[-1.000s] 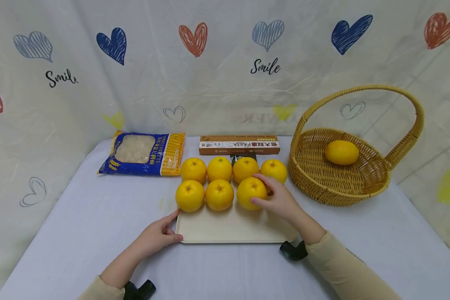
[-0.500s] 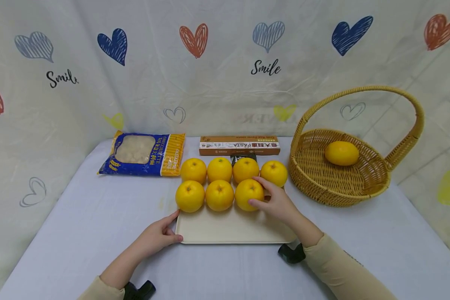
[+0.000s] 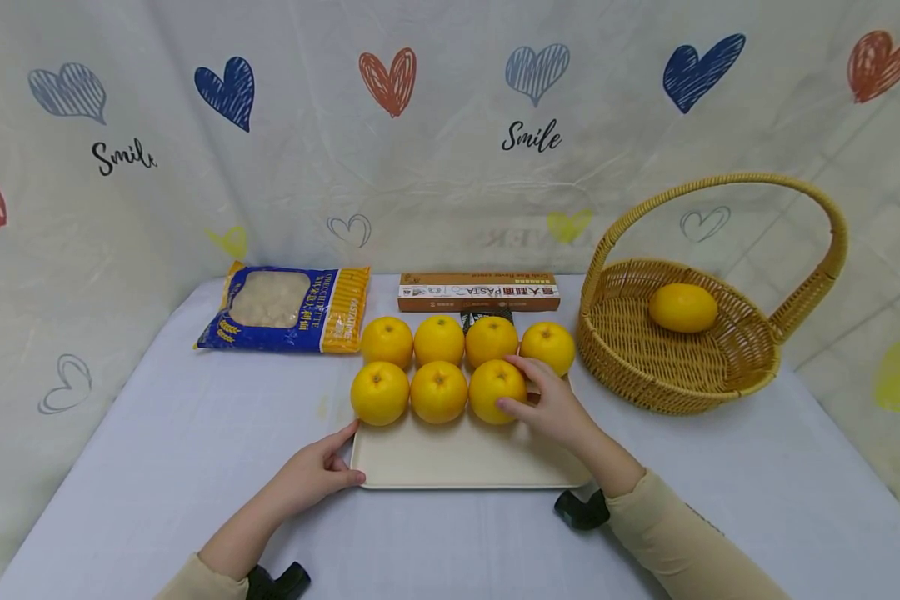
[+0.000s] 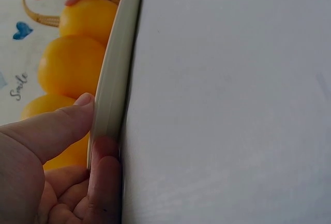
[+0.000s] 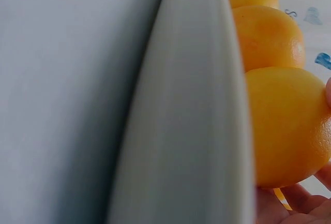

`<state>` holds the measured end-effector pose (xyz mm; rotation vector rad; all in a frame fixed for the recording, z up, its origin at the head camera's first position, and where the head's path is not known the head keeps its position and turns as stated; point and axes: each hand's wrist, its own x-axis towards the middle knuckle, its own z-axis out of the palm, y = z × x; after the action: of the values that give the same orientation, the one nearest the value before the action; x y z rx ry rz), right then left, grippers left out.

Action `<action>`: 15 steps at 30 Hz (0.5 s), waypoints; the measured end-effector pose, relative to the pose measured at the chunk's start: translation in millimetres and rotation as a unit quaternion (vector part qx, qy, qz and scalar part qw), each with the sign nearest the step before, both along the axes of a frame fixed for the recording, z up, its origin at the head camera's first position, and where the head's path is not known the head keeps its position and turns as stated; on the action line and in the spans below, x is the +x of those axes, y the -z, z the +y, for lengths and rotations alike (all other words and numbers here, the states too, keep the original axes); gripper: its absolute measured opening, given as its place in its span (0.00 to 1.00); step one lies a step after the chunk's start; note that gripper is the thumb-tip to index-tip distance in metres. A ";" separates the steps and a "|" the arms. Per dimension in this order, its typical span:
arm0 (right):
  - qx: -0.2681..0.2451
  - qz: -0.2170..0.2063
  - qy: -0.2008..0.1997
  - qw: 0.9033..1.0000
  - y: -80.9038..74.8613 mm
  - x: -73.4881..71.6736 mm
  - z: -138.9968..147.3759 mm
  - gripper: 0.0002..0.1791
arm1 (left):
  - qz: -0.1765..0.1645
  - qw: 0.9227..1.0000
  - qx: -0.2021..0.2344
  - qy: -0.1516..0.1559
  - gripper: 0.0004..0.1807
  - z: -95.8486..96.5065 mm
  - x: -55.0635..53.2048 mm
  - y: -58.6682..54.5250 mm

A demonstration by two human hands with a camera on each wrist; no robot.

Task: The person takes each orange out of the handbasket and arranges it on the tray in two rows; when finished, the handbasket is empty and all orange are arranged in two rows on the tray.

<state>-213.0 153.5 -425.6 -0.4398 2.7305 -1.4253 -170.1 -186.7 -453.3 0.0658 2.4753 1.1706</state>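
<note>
A cream tray (image 3: 465, 467) carries two rows of yellow-orange oranges, with the front part of its floor bare. My right hand (image 3: 558, 404) holds the right orange of the front row (image 3: 497, 393), thumb at its near side and fingers at the back. That orange stands right beside the middle orange (image 3: 438, 392). In the right wrist view the held orange (image 5: 289, 131) shows behind the tray wall (image 5: 186, 110), with fingers at its right and underside. My left hand (image 3: 311, 475) grips the tray's left front corner; its thumb (image 4: 67, 123) and fingers lie at the rim.
A wicker basket (image 3: 607, 379) with a tall handle stands at the right, one orange (image 3: 682, 307) inside. Behind the tray lie a pasta box (image 3: 480, 292) and a small dark packet (image 3: 487, 317). A blue and yellow pasta bag (image 3: 288, 308) lies at the back left.
My right hand has shifted the held orange slightly left, up against its neighbour, and then stayed nearly still. My left hand has kept its place at the tray's corner.
</note>
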 end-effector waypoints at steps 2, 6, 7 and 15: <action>-0.004 -0.004 -0.002 1.000 -0.4 0.2 -0.5 0.35 | 0.000 1.000 0.000 0.000 0.47 -0.1 -0.1 0.2; 0.000 -0.009 -0.008 1.000 -0.1 0.2 -0.8 0.36 | 0.002 1.000 0.002 0.002 0.47 -0.3 0.1 0.2; 0.005 -0.008 -0.010 1.000 0.4 0.2 -0.7 0.37 | 0.003 1.000 0.002 0.002 0.47 -0.4 0.3 0.0; 0.046 0.025 -0.019 0.998 2.2 0.8 1.0 0.41 | 0.001 1.000 0.001 -0.001 0.47 -0.3 0.1 1.5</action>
<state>-212.2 154.5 -427.8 -0.5260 2.7966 -1.2902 -170.0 -187.0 -454.8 0.0661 2.4765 1.1736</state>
